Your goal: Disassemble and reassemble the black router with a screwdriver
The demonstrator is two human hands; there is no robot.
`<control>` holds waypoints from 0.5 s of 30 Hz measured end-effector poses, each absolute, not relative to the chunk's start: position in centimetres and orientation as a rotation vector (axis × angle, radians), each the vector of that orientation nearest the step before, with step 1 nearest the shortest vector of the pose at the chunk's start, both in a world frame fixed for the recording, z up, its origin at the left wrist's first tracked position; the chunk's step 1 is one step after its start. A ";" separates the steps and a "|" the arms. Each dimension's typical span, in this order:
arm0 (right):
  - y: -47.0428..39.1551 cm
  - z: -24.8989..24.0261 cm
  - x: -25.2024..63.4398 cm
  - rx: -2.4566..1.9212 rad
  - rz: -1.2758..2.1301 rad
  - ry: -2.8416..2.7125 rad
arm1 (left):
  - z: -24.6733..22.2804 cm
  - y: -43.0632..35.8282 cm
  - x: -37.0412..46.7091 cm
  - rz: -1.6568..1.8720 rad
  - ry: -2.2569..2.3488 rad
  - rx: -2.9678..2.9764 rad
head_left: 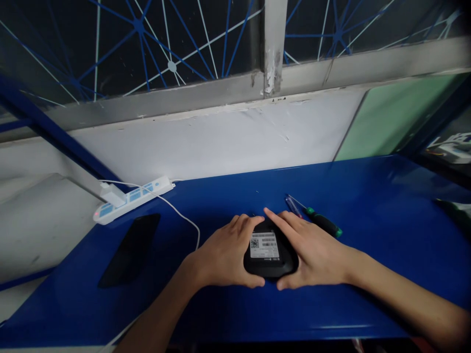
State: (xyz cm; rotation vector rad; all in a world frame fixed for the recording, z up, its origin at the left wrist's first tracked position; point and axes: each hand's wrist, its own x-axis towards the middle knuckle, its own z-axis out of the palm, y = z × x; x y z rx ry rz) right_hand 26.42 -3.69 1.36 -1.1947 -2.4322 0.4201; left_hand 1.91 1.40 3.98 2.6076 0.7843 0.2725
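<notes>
Between my two hands is a rounded black plastic device point(271, 268) with a white printed label point(264, 245) that bears a QR code and barcodes, facing up. My left hand point(230, 250) grips its left side, the thumb along the near edge. On the other side my right hand point(312, 247) is closed round the right edge, its index finger stretched along the far side. Part of the device's far end is hidden by the fingers. Just beyond my right hand lies a screwdriver point(324, 221) with a green and black handle, beside a small clear-handled tool point(293, 205).
A black phone-like slab point(130, 250) lies on the blue table point(228, 314) at the left. Behind it a white power strip point(134, 198) holds a plugged-in adapter point(113, 194), and a white cable point(180, 213) runs toward my left arm. A white wall and window frame bound the back.
</notes>
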 end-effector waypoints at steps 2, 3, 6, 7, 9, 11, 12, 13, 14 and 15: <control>-3.6 1.3 26.4 -1.193 0.424 -2.432 | 4.1 1.3 2.0 0.241 0.790 2.599; -3.5 1.3 26.4 -1.193 0.426 -2.430 | 4.2 1.3 2.1 0.225 0.800 2.593; -3.4 1.1 26.4 -1.192 0.435 -2.419 | 4.4 1.2 2.2 0.193 0.841 2.577; -3.4 1.1 26.4 -1.192 0.441 -2.415 | 4.4 1.2 2.2 0.182 0.852 2.571; -3.4 1.1 26.5 -1.189 0.459 -2.406 | 4.4 1.2 2.1 0.171 0.859 2.563; -3.5 1.0 26.6 -1.180 0.477 -2.397 | 4.4 1.4 1.9 0.184 0.843 2.562; -3.5 0.9 26.6 -1.176 0.485 -2.392 | 4.3 1.4 1.8 0.199 0.834 2.565; -3.5 0.9 26.7 -1.173 0.491 -2.387 | 4.2 1.5 1.7 0.211 0.824 2.569; -3.6 0.9 26.7 -1.173 0.500 -2.383 | 4.2 1.6 1.6 0.217 0.819 2.573; -3.6 0.8 26.7 -1.175 0.507 -2.379 | 4.2 1.6 1.5 0.213 0.818 2.576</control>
